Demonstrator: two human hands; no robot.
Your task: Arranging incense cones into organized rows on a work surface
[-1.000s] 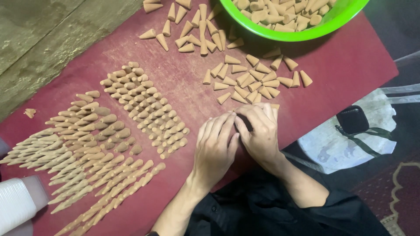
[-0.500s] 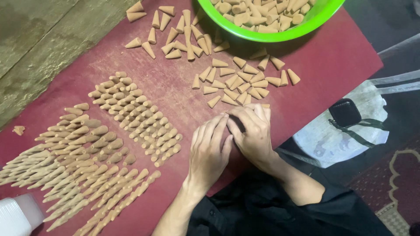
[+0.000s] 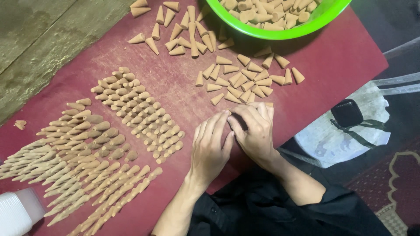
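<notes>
The green bowl (image 3: 280, 32) at the far edge of the dark red worktop (image 3: 341, 65) is heaped with tan cones, and more loose cones (image 3: 245, 81) lie scattered just in front of my hands. My left hand (image 3: 212, 146) and right hand (image 3: 253, 129) stay pressed together, fingers curled around something I cannot make out, as half a second ago. Smooth tapered cones stand in neat rows (image 3: 140, 113) to my left, with a white plastic container (image 3: 15, 212) at the near corner.

Soft even light, sharp focus, dim right edge

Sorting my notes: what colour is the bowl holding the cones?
Bright green bowl, clearest in the head view.
</notes>
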